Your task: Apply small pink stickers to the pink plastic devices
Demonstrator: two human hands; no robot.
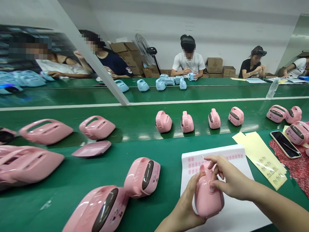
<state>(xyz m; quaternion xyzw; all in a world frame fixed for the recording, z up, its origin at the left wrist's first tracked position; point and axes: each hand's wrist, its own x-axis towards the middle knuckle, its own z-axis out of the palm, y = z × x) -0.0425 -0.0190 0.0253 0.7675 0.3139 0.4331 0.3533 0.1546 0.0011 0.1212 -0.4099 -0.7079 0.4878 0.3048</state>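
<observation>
My left hand (185, 208) wraps around the side and underside of a small pink plastic housing with a top handle (208, 199), tilted above the sheet. My right hand (227, 176) grips it from the other side, thumb pressed on the body and fingers curled near the handle. At my right index fingertip is a thin whitish bit (202, 157), too small to name. Under both hands lies a white sheet of small pink round stickers (193, 164). To the left, a pink housing with a dark window (142, 178) touches another such housing (97, 212).
More pink housings (50, 131) lie at left and along the green bench (134, 125). At right are yellow sticker strips (261, 160), a phone (285, 144) and red mesh wrap (299, 168). A slanted white post (88, 49) crosses the left; co-workers sit opposite with blue housings (142, 85).
</observation>
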